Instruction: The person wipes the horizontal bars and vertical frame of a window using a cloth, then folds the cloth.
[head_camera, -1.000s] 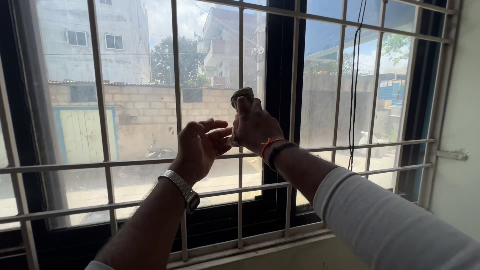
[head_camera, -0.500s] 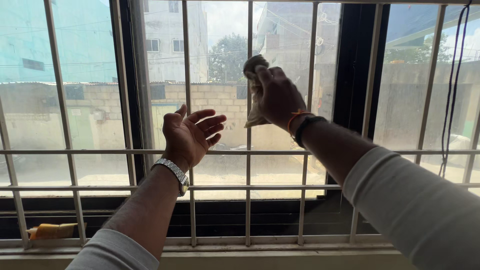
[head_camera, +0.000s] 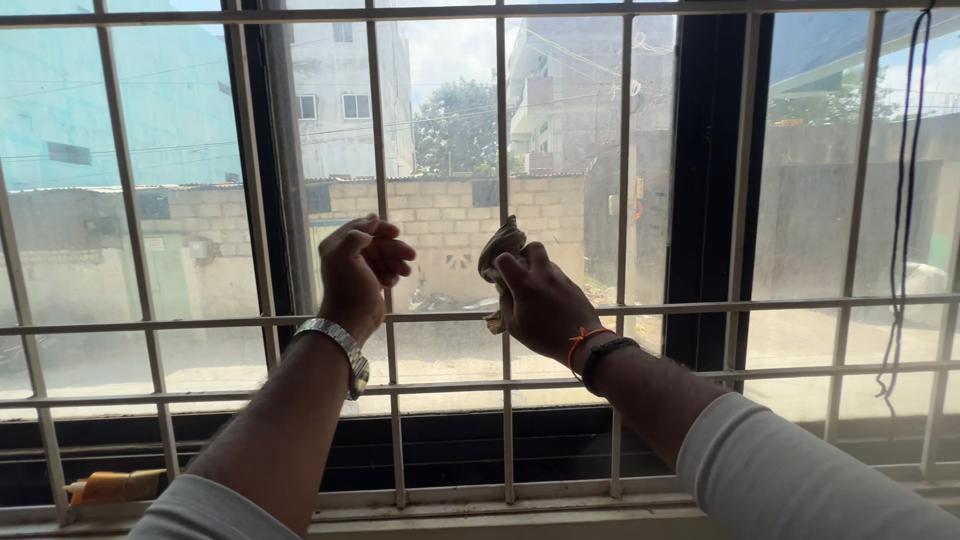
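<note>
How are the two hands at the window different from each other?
The right hand grips a bunched cloth; the left hand is curled with nothing seen in it. The left wrist wears a metal watch; the right wrist wears orange and black bands. Both are raised at the window grille.

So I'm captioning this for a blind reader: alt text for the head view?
A right hand grips a bunched cloth against a barred window, while the left hand, a watch on its wrist, is curled beside a bar. Buildings show outside.
</note>
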